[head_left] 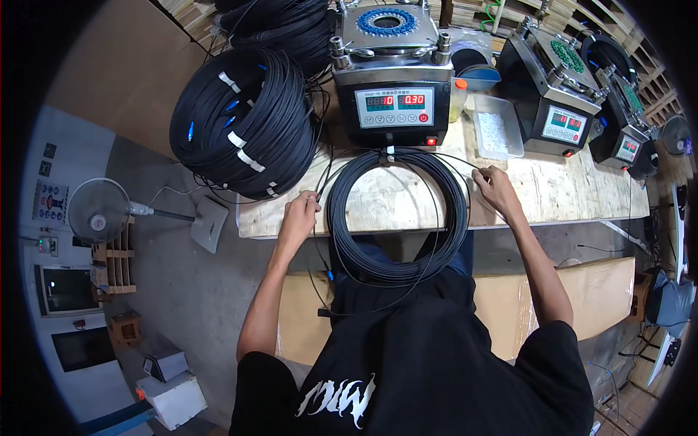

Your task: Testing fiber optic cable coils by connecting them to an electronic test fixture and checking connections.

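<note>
A coil of thin black cable (339, 218) rests partly on the bench edge and partly over my lap, with a white tie (390, 154) at its top. My left hand (299, 216) is closed on a loose strand of the cable to the left of the coil. From there a tail hangs down, with a small blue connector (331, 276) near my lap. To the coil's right, my right hand (496, 190) pinches another strand between thumb and fingers. A polishing machine (392, 109) with lit red digits stands just behind the coil.
A big stack of black cable coils (251, 131) stands at the left of the wooden bench (509, 203). Right of the machine are an orange-capped bottle (458, 98) and a plastic tub (498, 134). Further machines (563, 109) line the right. A fan (98, 218) stands at left.
</note>
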`<move>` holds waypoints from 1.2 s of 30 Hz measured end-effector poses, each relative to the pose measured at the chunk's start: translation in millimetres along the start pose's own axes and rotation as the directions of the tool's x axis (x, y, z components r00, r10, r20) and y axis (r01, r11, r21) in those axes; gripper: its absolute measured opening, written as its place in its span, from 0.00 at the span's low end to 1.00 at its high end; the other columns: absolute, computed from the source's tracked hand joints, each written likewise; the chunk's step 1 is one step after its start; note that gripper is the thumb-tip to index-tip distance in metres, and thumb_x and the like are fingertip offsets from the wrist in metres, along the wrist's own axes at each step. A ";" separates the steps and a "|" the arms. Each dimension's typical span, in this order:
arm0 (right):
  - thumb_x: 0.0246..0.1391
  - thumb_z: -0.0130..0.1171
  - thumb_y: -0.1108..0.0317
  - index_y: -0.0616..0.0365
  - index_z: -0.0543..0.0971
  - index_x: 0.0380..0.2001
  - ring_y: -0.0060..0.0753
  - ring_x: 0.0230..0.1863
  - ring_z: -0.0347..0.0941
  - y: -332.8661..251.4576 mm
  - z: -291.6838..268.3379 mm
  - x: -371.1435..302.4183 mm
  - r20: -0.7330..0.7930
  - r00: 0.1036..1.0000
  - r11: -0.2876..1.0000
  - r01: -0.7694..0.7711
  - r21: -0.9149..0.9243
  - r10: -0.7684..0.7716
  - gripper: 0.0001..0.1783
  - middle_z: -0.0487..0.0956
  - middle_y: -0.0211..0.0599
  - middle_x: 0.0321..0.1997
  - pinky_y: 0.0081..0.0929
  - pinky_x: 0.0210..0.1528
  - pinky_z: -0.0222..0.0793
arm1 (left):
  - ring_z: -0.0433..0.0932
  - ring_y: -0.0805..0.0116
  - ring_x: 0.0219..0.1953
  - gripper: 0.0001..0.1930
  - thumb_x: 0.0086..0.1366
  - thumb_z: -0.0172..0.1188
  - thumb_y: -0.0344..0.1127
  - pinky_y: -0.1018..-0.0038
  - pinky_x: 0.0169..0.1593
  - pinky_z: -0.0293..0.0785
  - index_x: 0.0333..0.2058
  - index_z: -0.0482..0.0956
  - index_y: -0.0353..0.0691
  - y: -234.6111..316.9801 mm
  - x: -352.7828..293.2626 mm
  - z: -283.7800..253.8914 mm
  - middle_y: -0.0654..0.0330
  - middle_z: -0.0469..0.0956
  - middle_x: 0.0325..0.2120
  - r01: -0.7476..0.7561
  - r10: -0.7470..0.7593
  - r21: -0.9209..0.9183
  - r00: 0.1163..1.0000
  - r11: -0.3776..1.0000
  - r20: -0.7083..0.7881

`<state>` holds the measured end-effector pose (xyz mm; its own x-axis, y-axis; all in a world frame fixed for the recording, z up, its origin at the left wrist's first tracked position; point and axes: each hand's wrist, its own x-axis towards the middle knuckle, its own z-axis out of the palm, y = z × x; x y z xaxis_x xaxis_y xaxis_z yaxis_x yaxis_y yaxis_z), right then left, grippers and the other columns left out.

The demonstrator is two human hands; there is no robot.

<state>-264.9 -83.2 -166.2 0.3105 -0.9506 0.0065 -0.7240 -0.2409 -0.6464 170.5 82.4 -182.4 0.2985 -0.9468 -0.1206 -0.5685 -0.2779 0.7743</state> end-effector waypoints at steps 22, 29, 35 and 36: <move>0.35 0.74 0.52 0.75 0.79 0.41 0.61 0.45 0.78 -20.5 59.5 -26.4 -0.022 0.965 0.965 -0.261 0.000 0.261 0.37 0.78 0.65 0.44 0.44 0.48 0.76 | 0.83 0.39 0.42 0.36 0.48 0.72 0.47 0.54 0.48 0.79 0.48 0.75 0.21 45.9 -1.9 30.3 0.33 0.81 0.38 0.097 -0.138 0.467 0.989 0.879 0.054; 0.36 0.69 0.62 0.75 0.77 0.38 0.51 0.33 0.81 -73.6 31.3 -52.7 -0.263 0.949 0.969 -0.118 0.217 0.175 0.28 0.82 0.59 0.31 0.38 0.39 0.76 | 0.86 0.45 0.33 0.27 0.53 0.69 0.36 0.59 0.38 0.81 0.42 0.63 0.28 56.7 -29.8 7.9 0.38 0.80 0.31 0.110 -0.110 -0.031 0.994 0.993 -0.001; 0.38 0.69 0.69 0.69 0.73 0.37 0.35 0.30 0.80 -88.6 39.7 -50.5 -0.269 0.944 0.919 -0.078 0.387 0.193 0.23 0.82 0.53 0.27 0.31 0.35 0.76 | 0.81 0.69 0.26 0.26 0.57 0.59 0.21 0.73 0.31 0.77 0.54 0.60 0.33 68.1 -42.5 -15.0 0.53 0.81 0.31 0.009 -0.008 -0.548 1.000 0.836 0.004; 0.38 0.69 0.69 0.67 0.72 0.37 0.33 0.29 0.79 -94.5 36.5 -47.7 -0.275 0.946 0.904 -0.039 0.425 0.170 0.23 0.81 0.49 0.27 0.31 0.34 0.75 | 0.78 0.70 0.25 0.28 0.56 0.57 0.20 0.75 0.32 0.76 0.56 0.61 0.33 77.9 -45.5 -23.0 0.55 0.80 0.30 0.013 -0.009 -0.606 1.000 0.795 0.010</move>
<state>-188.8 -7.9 -133.3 0.0015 -0.9943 0.1064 -0.4047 -0.0979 -0.9092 130.2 107.5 -102.4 0.2965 -0.9456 -0.1339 0.0164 -0.1351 0.9907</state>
